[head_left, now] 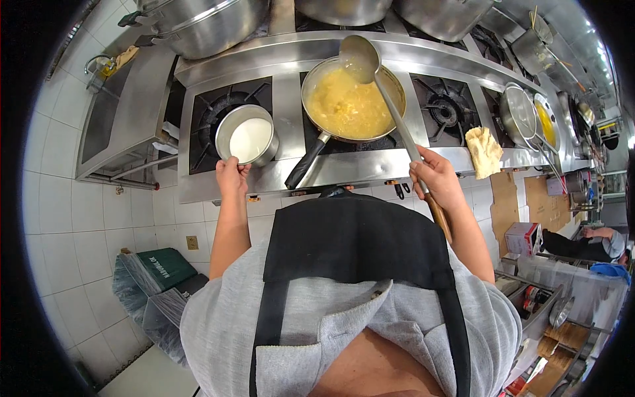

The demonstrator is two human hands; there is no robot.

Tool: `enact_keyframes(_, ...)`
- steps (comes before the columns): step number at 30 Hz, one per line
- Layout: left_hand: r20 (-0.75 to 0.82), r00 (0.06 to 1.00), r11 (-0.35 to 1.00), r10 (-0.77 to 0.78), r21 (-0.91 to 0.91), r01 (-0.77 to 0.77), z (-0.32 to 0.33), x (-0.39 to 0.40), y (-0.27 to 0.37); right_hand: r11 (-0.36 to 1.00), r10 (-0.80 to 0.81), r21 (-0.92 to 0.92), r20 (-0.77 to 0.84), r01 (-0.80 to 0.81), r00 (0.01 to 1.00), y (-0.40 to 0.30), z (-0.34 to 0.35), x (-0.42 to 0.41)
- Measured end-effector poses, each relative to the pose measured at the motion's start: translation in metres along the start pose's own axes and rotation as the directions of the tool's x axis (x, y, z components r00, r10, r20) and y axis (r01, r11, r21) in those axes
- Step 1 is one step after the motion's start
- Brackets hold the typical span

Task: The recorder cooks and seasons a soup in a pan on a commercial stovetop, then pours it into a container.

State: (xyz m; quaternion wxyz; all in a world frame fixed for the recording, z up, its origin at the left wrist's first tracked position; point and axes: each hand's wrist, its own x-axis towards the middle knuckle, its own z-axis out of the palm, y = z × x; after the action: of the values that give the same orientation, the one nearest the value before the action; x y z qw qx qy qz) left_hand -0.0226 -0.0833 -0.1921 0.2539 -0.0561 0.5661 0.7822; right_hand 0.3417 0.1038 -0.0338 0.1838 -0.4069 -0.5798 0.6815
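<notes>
My left hand [232,174] grips the near rim of a small metal pot [224,130] with white liquid [251,140] inside, at the left burner. In my right hand [436,176] is the long handle of a large metal ladle [360,58], which has a wooden end. The ladle's bowl is over the far rim of a frying pan [404,101], tilted, with some liquid in it. Yellow, lumpy liquid [347,106] fills much of the pan, which sits on the middle burner. Its black handle [306,164] points toward me, between my hands.
Large metal pots [213,30] stand along the back of the stove. Right of the pan are a bare burner [446,110], a folded cloth [483,151] on the front edge and a strainer [518,111]. Another person [585,243] is far off at the right.
</notes>
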Motion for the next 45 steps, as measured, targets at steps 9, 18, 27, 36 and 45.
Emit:
enact_keyframes(9, -0.016, 1.000, 0.999, 0.022, 0.037, -0.022, -0.007, 0.010, 0.003, 0.589, -0.228, -0.807, -0.121, 0.037, 0.966, 0.037, -0.012, 0.021)
enact_keyframes(18, 0.312, 0.920, 0.937, 0.239, 0.172, -0.302, 0.038, 0.043, 0.090, 0.355, -0.137, -0.935, -0.046, 0.005, 0.989, 0.057, 0.005, 0.029)
enact_keyframes(27, 0.777, 0.629, 0.957, 0.024, 0.164, -0.239, 0.233, -0.003, 0.097, 0.861, -0.363, -0.457, -0.240, 0.225, 0.900, 0.009, 0.038, -0.012)
enact_keyframes(36, 0.869, -0.211, 0.894, -0.448, 0.433, -0.114, 0.295, -0.239, -0.056, 0.833, -0.019, 0.374, -0.717, 0.407, 0.697, 0.038, 0.037, -0.160)
enact_keyframes(45, 0.504, -0.584, 0.728, -0.636, 0.641, -0.241, 0.177, -0.451, -0.179, 0.443, 0.367, 0.507, -0.855, 0.739, 0.367, 0.197, 0.032, -0.316)
